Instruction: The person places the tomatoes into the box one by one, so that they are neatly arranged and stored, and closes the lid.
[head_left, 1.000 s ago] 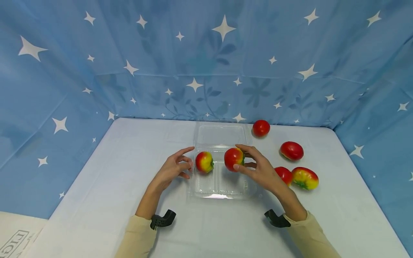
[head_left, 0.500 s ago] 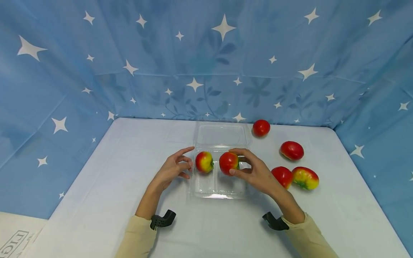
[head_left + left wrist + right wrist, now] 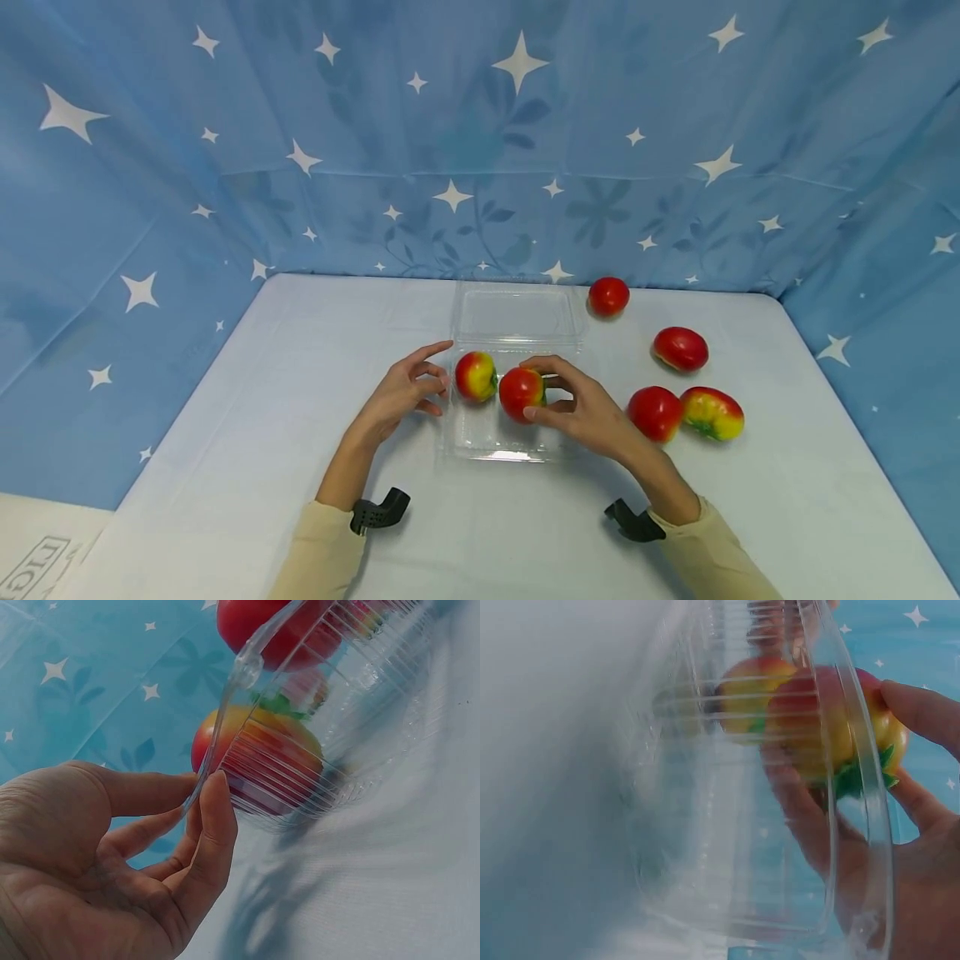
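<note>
A clear plastic clamshell box (image 3: 480, 433) lies with its lid (image 3: 517, 312) folded back. At its left side my left hand (image 3: 408, 387) pinches the rim between thumb and fingers, as the left wrist view shows. One red-and-yellow fruit with a green leafy top (image 3: 476, 377) sits in the box's back left. My right hand (image 3: 581, 408) grips a second such fruit (image 3: 520, 395) by thumb and fingers, over the box and close beside the first. In the right wrist view this held fruit (image 3: 840, 727) shows partly through the box wall, leaves toward the palm.
Right of the box lie a red fruit (image 3: 655, 413) and a red-and-yellow one (image 3: 712, 413) side by side. Farther back are another red fruit (image 3: 680, 348) and one (image 3: 608, 297) near the lid. A blue star-patterned curtain (image 3: 480, 125) borders the white table (image 3: 225, 467).
My right hand has moved left and slightly toward me with its fruit, bringing it close to the fruit in the box. The left hand has stayed at the box's rim.
</note>
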`<state>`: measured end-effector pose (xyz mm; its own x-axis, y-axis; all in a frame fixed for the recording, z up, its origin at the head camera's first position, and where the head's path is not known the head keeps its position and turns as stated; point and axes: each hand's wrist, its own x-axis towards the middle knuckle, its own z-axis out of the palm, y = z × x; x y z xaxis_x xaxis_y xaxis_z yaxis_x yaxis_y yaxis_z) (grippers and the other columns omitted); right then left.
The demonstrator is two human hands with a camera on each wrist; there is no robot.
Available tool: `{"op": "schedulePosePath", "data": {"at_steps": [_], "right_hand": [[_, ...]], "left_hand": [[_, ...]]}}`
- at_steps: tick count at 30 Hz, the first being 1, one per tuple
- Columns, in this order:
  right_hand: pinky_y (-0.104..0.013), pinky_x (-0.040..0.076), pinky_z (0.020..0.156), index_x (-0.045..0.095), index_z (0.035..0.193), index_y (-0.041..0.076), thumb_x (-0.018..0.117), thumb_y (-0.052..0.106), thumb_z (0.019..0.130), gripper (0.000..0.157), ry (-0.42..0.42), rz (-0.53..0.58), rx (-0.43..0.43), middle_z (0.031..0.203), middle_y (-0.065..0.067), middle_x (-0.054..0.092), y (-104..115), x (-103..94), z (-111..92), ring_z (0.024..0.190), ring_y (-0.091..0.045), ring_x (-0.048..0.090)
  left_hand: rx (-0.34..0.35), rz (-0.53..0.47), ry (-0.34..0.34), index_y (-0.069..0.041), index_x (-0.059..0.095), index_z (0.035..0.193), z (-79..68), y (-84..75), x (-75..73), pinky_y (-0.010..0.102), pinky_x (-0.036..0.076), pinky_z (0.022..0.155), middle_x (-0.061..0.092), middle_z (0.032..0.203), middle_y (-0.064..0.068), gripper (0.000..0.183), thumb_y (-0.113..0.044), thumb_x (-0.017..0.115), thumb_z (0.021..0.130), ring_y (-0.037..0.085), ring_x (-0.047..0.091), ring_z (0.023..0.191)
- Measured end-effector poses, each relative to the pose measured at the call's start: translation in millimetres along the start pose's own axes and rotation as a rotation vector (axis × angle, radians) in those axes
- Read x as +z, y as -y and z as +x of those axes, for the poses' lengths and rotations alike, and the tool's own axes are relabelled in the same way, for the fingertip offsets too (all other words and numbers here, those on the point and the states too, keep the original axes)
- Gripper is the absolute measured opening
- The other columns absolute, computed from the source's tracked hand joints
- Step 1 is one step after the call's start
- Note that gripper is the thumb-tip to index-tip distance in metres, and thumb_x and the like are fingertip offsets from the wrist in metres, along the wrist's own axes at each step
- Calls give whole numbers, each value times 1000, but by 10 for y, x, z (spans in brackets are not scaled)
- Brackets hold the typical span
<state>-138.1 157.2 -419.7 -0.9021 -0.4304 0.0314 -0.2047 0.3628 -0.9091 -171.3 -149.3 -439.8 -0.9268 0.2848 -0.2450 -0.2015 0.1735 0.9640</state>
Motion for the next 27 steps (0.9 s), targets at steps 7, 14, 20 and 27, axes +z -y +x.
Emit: {"op": "schedulePosePath", "data": {"at_steps": [7,14,20,27], "right_hand": [[-33,62,95,56,143,24,84,21,86,63,36,22,-28,147,-8,57,26,73,12,133,-36,57],[-33,63,94,56,144,21,83,23,87,63,69,23,-39,148,-9,56,35,127,0,132,-37,57],[-36,63,93,56,144,21,83,27,88,63,92,20,-16,150,-9,56,63,217,11,132,-37,58],[-36,64,92,56,144,21,81,27,90,60,89,34,-16,149,-9,57,76,304,22,132,-38,59]], "left_hand": [[2,-2,-3,-23,45,158,-11,3,-5,28,63,66,61,112,11,63,-9,65,100,27,65,89],[9,-14,2,-21,45,158,-1,-9,8,27,63,65,61,109,10,64,-9,66,100,23,65,87],[8,-14,1,-21,45,158,0,-6,7,27,63,65,60,108,9,64,-9,66,100,21,64,85],[12,-13,-3,-21,45,158,-9,0,5,27,63,66,61,109,10,63,-10,67,100,20,64,84]]}}
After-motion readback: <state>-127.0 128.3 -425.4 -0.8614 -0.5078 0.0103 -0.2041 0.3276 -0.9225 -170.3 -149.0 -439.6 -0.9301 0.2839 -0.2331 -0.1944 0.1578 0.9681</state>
